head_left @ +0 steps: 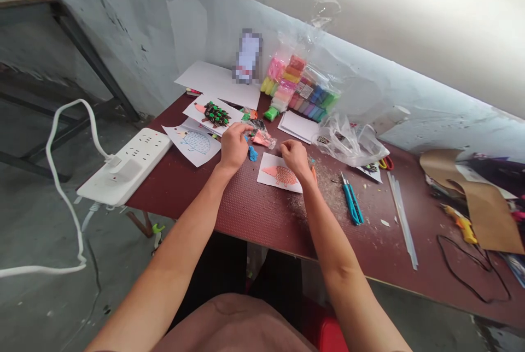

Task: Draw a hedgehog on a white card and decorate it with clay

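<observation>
My left hand (pixel 235 150) is curled, fingertips together beside a clear wrapper of pink clay (pixel 262 138); whether it grips anything is hidden. A lump of blue clay (pixel 252 153) lies by its thumb side. Just above the right part of a white card with an orange hedgehog picture (pixel 279 172), my right hand (pixel 293 155) is closed, and what its fingers hold is not visible. To the left are a card with a pink-faced hedgehog covered in dark and green spikes (pixel 216 114) and a sheet with a blue hedgehog drawing (pixel 196 142).
Bags of coloured clay (pixel 303 89) and a phone (pixel 248 57) stand along the wall. A crumpled plastic bag (pixel 353 141), a teal utility knife (pixel 351 201), clear glue sticks (pixel 402 221) and a yellow glue gun (pixel 464 226) lie right. A white power strip (pixel 127 169) juts out left.
</observation>
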Demonstrator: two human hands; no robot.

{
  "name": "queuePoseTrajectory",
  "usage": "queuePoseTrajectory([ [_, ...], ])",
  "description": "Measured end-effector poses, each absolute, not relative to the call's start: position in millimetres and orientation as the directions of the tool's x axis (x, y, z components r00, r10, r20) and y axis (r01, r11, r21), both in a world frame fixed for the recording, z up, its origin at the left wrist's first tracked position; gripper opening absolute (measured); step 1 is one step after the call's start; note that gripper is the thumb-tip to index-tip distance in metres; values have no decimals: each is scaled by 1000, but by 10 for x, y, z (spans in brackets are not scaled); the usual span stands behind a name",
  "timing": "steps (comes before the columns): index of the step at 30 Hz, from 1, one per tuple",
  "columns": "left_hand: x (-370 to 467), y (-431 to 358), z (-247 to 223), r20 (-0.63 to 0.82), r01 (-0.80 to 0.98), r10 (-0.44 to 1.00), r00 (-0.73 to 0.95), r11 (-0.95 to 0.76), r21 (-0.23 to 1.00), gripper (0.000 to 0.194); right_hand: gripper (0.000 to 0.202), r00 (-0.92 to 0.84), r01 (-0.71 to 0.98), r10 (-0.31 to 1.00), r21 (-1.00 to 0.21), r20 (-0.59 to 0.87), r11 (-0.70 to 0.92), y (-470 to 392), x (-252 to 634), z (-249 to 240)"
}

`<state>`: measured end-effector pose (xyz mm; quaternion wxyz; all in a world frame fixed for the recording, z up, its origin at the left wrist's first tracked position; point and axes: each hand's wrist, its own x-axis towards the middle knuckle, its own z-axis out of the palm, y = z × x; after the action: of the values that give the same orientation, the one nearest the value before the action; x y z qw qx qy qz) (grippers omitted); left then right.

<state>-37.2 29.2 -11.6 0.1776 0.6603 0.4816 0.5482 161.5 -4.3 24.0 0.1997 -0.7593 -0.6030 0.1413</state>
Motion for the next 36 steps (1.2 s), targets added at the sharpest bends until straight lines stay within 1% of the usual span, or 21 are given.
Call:
queuePoseTrajectory([
  [2,-384,287,-95,556,418,828,-80,-478,772,43,27,244,879,967,-439,73,-188,-93,1577,261],
  [3,-387,281,-80,554,409,828,-85,-478,778,43,27,216,886,972,-437,96,-153,-118,1545,267],
  [6,-398,258,-27,532,382,841,-96,-463,800,40,22,12,890,995,-454,97,34,-174,1390,263],
  [8,-401,241,2,508,371,856,-98,-442,817,40,20,-120,894,987,-422,104,153,-188,1254,240],
  [11,-394,225,25,479,367,873,-93,-417,831,39,22,-168,927,982,-326,84,187,-177,1075,187],
  [13,-384,222,32,472,368,878,-81,-414,833,38,20,-170,926,981,-325,90,190,-167,1013,158],
  [15,-372,218,43,466,363,882,-70,-412,836,37,16,-149,895,982,-407,114,183,-171,1012,149],
  [17,-361,207,65,453,343,889,-67,-406,847,35,12,-94,824,986,-545,140,156,-200,1067,165],
  [19,-343,180,96,430,301,901,-56,-395,868,29,7,-30,718,988,-684,155,129,-253,1165,198],
  [21,-310,138,123,381,242,925,15,-373,896,20,10,2,615,989,-780,149,116,-315,1282,231],
  [22,-286,113,129,342,211,935,93,-354,911,19,12,22,586,989,-804,143,103,-345,1340,242],
  [24,-224,66,124,244,148,925,291,-295,944,29,18,65,550,986,-830,152,92,-396,1441,247],
  [26,-152,37,103,158,56,892,423,-200,978,30,24,98,510,982,-855,164,92,-430,1514,236],
  [29,-57,46,85,47,-52,907,419,-28,998,25,33,94,379,983,-918,161,114,-452,1584,214],
  [32,21,91,120,-40,-92,933,358,78,993,21,35,92,224,983,-965,158,134,-451,1628,196],
  [34,87,111,154,-56,-111,938,342,100,989,19,32,137,206,977,-969,165,135,-443,1643,175],
  [36,167,111,172,-44,-144,950,309,93,985,19,32,182,227,966,-964,185,141,-435,1650,146],
])
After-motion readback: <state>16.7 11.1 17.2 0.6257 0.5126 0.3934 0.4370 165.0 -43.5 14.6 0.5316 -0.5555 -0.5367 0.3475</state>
